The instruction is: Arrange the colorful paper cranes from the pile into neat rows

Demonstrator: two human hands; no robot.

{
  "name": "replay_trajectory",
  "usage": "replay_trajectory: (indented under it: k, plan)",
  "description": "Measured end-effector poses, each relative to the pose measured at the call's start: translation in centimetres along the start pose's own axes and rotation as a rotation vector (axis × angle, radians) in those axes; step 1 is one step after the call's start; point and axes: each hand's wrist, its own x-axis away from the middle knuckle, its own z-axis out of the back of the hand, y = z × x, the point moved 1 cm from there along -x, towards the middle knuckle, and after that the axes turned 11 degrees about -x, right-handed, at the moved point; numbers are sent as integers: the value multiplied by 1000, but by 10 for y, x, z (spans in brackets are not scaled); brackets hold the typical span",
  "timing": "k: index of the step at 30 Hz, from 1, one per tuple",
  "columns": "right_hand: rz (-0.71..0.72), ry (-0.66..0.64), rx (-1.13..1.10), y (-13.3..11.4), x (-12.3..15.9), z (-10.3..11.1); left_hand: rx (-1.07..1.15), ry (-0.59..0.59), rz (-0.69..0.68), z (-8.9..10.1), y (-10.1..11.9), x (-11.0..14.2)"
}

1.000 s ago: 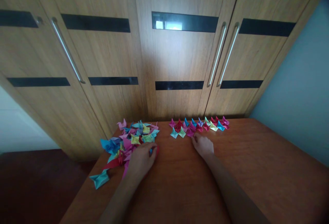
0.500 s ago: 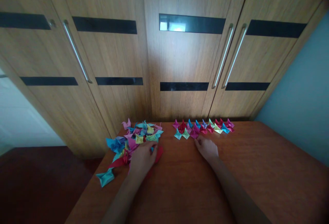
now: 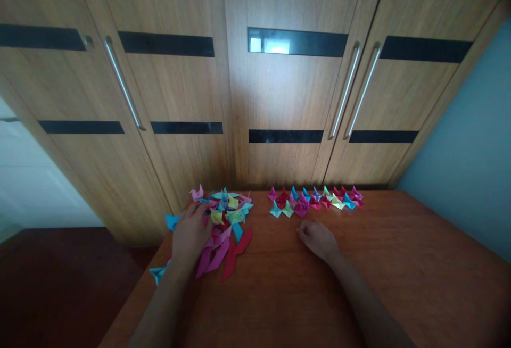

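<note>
My left hand [image 3: 192, 233] reaches over the left part of a heap of folded origami paper pieces [image 3: 239, 214]. Its fingers are bent down among the papers, and what they grip, if anything, is hidden. Beside that hand lie magenta folded strips [image 3: 219, 255] and red folded strips [image 3: 235, 255]. My right hand [image 3: 318, 238] rests on the table, closed, with no paper showing in it. Just beyond its fingers stands a magenta origami piece [image 3: 302, 206], part of rows of small pointed paper pieces, among them a pale green one [image 3: 288, 208].
The brown wooden table [image 3: 271, 295] reaches to a wardrobe [image 3: 279, 162] with long metal handles. A turquoise paper piece [image 3: 158, 273] lies near the table's left edge, partly behind my left forearm. A blue wall [image 3: 467, 162] stands at the right.
My left hand has moved left and farther into the heap, uncovering the magenta and red strips. My right hand has drawn back slightly from the magenta piece.
</note>
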Motion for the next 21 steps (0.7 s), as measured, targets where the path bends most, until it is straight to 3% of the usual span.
replay_trajectory:
  k: [4,12,17,21]
  plan:
    - [1,4,3,0,0,0,0,-58,-79,-7,2,-10]
    - [8,-4,-2,1,-1,0,17,-169,-36,-16,-3,-10]
    - [1,-9,-17,1,0,1,128,-203,-97,-7,-10,-9]
    - [12,-5,-42,1,0,2,272,-123,-100,8,-13,-8]
